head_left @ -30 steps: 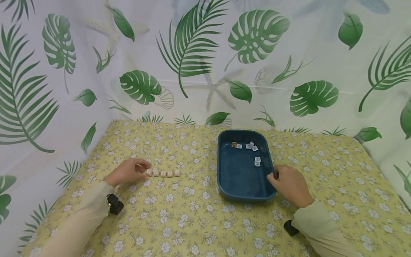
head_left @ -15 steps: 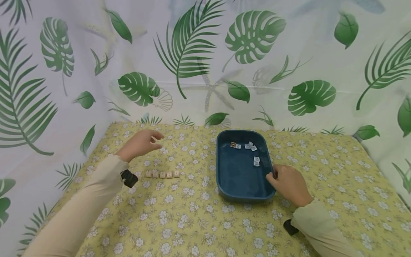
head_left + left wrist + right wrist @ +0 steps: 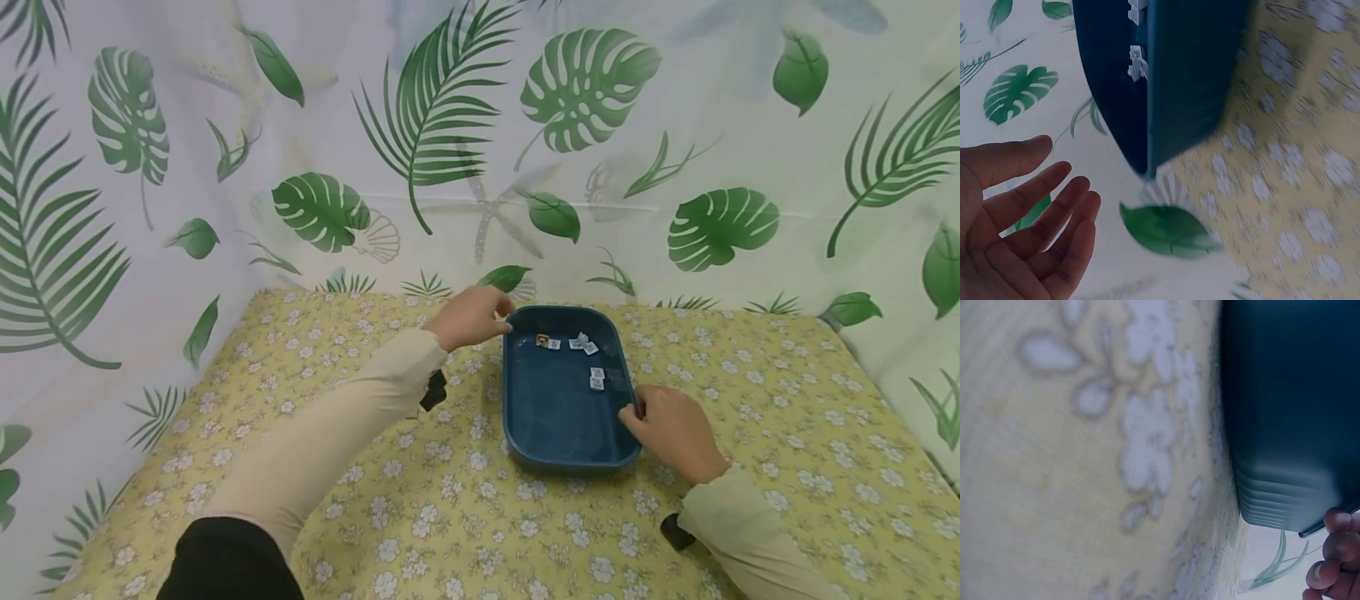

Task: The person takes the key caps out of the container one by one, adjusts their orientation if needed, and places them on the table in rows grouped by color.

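A dark blue rectangular bin [image 3: 562,425] stands on the flowered cloth, with several small white pieces [image 3: 596,378] and a brown one [image 3: 542,341] inside. The right hand [image 3: 671,429] grips the bin's right rim between thumb and curled fingers; its fingertips [image 3: 1338,547] show at the rim in the right wrist view. At the bin's far left corner hovers the left hand [image 3: 472,317]. In the left wrist view this left hand [image 3: 1029,231] has loosely bent fingers, holds nothing and lies apart from the bin wall [image 3: 1191,81].
A yellow flowered cloth [image 3: 450,533] covers the table. A white curtain [image 3: 450,233] printed with green leaves hangs behind and at the sides. The left forearm [image 3: 337,425] hides the place where a row of small beige blocks lay.
The left hand has left the row of small beige blocks, rising and moving right to the bin's far left corner. The right hand has stayed on the bin's rim.
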`<state>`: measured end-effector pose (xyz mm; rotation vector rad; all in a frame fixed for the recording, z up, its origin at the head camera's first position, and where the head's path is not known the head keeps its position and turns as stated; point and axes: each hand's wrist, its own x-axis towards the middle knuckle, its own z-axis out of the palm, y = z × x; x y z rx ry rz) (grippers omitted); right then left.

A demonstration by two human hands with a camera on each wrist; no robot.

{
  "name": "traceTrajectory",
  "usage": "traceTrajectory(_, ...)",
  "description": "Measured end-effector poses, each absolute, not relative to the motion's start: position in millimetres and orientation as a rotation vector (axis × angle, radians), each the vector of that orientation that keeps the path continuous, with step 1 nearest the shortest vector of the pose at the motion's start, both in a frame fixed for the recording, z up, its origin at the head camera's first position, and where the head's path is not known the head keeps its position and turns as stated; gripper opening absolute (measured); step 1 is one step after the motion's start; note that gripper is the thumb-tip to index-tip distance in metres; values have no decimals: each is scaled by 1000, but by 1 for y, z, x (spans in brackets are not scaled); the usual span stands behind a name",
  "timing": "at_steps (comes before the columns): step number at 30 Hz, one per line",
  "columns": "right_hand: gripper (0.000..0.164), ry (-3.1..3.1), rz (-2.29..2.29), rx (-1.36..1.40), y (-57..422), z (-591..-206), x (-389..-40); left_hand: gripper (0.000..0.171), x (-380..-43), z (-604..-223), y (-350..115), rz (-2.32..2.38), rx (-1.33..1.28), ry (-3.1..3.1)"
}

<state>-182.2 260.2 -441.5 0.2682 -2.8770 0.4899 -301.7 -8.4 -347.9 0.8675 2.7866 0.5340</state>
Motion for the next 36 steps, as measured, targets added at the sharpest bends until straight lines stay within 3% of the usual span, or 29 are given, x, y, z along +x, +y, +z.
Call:
traceTrajectory(5, 32, -2892, 498, 252, 261, -442, -181, 14, -332, -383, 45, 336, 846, 2740)
traceTrajectory(10, 32, -2902, 501, 255, 258, -444, -180, 11, -364, -433, 81, 122, 801, 2692)
traceTrajectory(16, 33, -2893, 496, 256, 259, -443, -181, 21, -358, -424, 98, -19, 587, 2684)
traceTrajectory(23, 32, -2883, 497, 259, 262, -439, -182, 6, -474, -534, 144, 16, 622, 2733)
traceTrajectory(25, 31, -2881, 500, 261, 263, -439, -182, 7, -489, -552, 155, 12, 598, 2744)
traceTrajectory(30, 32, -2878, 477, 254, 263, -442, -184, 22, -472, -552, 157, 82, 446, 2705)
traceTrajectory(36, 31, -2880, 486, 253, 263, -441, -182, 21, -421, -511, 142, 141, 425, 2769)
